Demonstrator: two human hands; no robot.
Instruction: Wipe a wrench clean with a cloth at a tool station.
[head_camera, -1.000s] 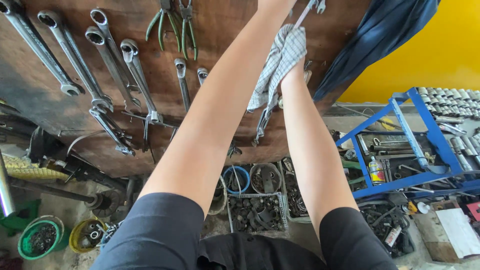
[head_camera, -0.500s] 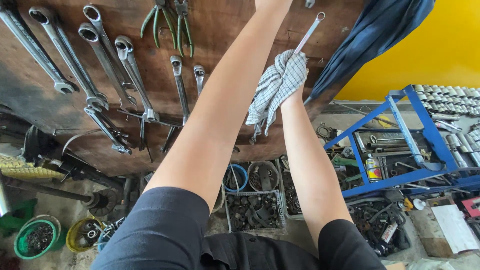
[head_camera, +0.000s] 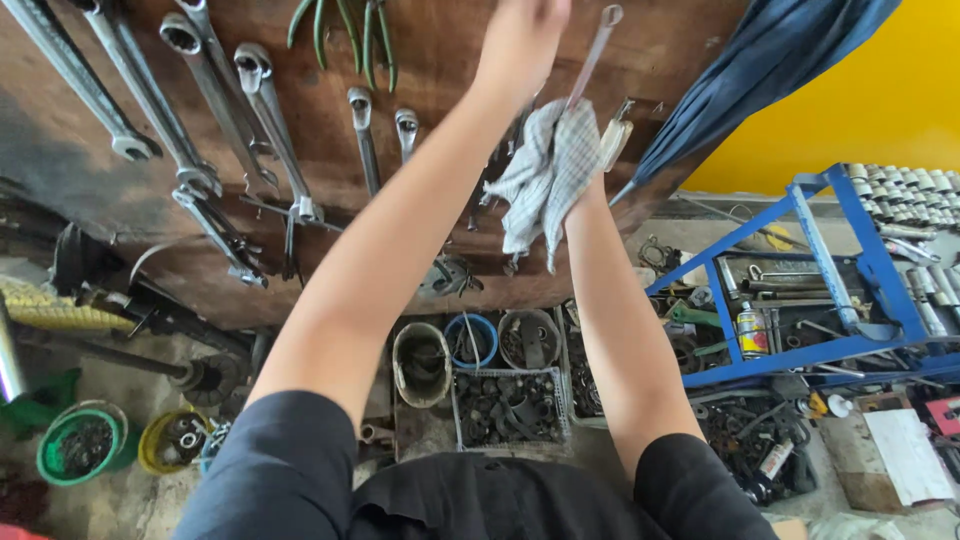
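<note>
Right hand (head_camera: 580, 150): your fingers are hidden, wrapped inside a checked rag (head_camera: 545, 175). The rag bunches round the lower shaft of a long wrench (head_camera: 592, 55), so your grip closes on the wrench through the cloth. Loose rag ends hang down beside your wrist.

Left hand (head_camera: 522, 40): raised at the top edge, blurred and partly cut off. Whether its fingers are spread or curled, you cannot tell. It sits just beside the wrench shaft; contact is unclear.

Wrench: slim, silver, tilted, ring end up near the top edge, lower end lost in the rag. It stands in front of the board (head_camera: 440, 120).

Board: dark brown wood, worn, behind both your hands.
- Row of large spanners (head_camera: 200, 120) hanging at its left, heads down.
- Two short spanners (head_camera: 365, 135) near your left forearm.
- Green-handled pliers (head_camera: 340, 30) at the top.

Below the board, on the floor:
- Wire basket (head_camera: 510, 410) of dark metal parts, between your arms.
- Round tubs (head_camera: 500, 340) of small parts just behind it.
- Green bowl (head_camera: 80, 445) and yellow bowl (head_camera: 175, 435) at far left.

Right side: blue rack (head_camera: 850, 270) holding tools and a spray can. Dark blue cloth (head_camera: 760, 80) hangs against a yellow wall (head_camera: 880, 110).
</note>
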